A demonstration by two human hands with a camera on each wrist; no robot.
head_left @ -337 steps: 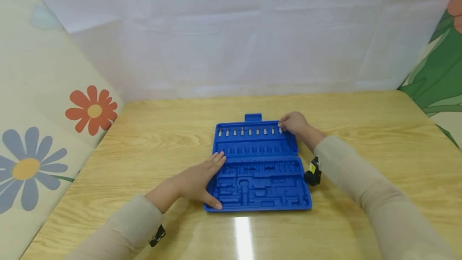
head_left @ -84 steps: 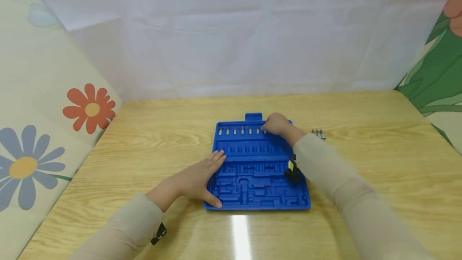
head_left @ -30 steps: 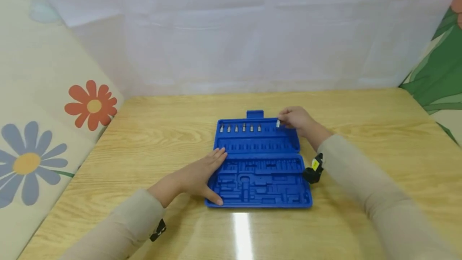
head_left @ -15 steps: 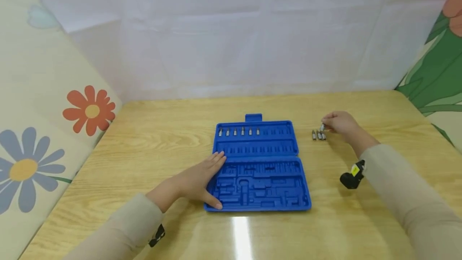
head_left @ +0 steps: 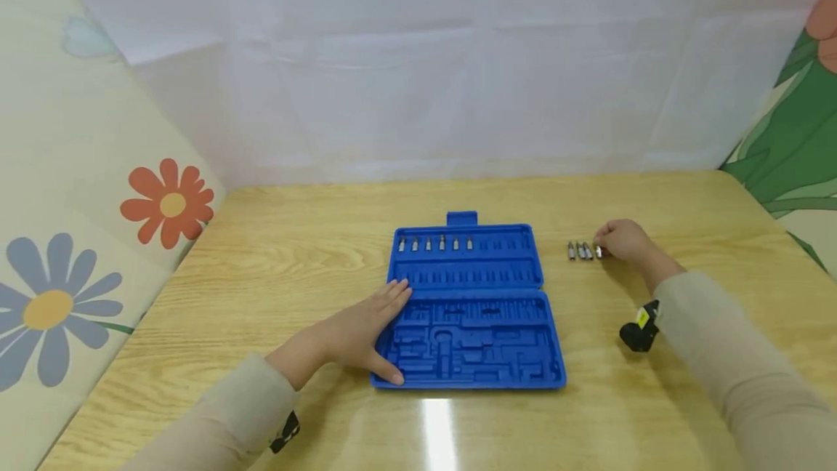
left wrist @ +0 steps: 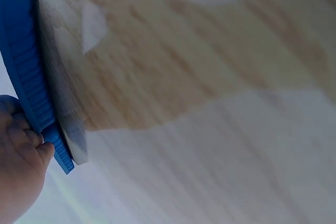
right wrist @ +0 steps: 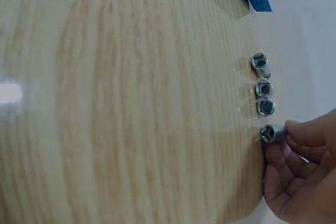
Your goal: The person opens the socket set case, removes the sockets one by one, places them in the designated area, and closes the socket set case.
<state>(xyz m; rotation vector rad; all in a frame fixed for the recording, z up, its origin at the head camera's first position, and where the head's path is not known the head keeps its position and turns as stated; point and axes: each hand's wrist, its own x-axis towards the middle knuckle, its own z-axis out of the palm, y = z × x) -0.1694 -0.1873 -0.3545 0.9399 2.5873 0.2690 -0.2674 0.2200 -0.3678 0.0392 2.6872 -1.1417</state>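
A blue plastic tool case (head_left: 471, 376) lies unfolded on the wooden table. Several small silver bit sockets (head_left: 428, 244) stand in a row along the left part of its far half. My left hand (head_left: 360, 329) rests spread along the case's left edge, fingers straight. To the right of the case, my right hand (head_left: 629, 242) pinches one bit socket (right wrist: 272, 134) between thumb and fingers, down at the tabletop. Three loose bit sockets (right wrist: 264, 88) lie beside it in a line, their hollow ends facing the right wrist camera.
Moulded slots without parts fill the case's near half and the right end of its far row. A latch tab (head_left: 461, 218) sticks out at the far edge. White cloth (head_left: 366, 93) hangs behind the table (head_left: 294, 238), with flower-patterned covering (head_left: 49, 311) at the left.
Several bit sockets have gone from the right of the case's row to the table. My right hand has carried the latest one rightward and lowered it beside the others. My left hand stays put.
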